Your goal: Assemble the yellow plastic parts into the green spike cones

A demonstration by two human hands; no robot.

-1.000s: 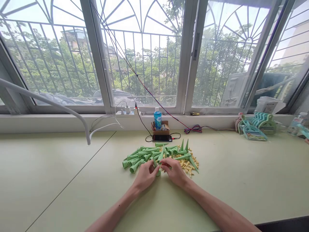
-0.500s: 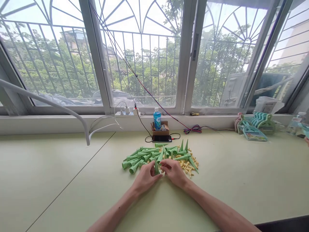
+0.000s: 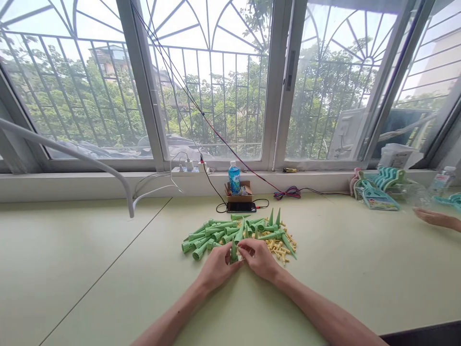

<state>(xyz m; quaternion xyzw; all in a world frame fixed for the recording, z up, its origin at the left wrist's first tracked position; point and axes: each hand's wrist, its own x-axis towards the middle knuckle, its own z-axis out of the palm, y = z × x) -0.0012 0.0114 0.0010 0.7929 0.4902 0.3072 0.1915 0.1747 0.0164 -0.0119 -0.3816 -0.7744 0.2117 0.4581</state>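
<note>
My left hand (image 3: 220,262) is closed round the base of a green plastic spike (image 3: 234,251), which stands point up. Just to its right my right hand (image 3: 258,257) is pinched, fingertips close beside the spike; whatever lies between them is too small and covered to make out. Beyond both hands lies a heap of green spikes (image 3: 212,233), hollow ends mostly facing left and toward me. Small yellow plastic pieces (image 3: 279,251) are scattered along the heap's right side, several with side arms.
A phone (image 3: 241,206) on a cable lies behind the heap, before a small cardboard box (image 3: 245,194) and a blue bottle (image 3: 234,178). Small dustpan sets (image 3: 380,194) stand at the right. Another person's hand (image 3: 434,218) reaches in from the right edge. A white tube (image 3: 122,185) hangs at left.
My right fingertips have come slightly closer to the spike in my left hand. At the far right, another person's hand has come further into view, near a clear bottle.
</note>
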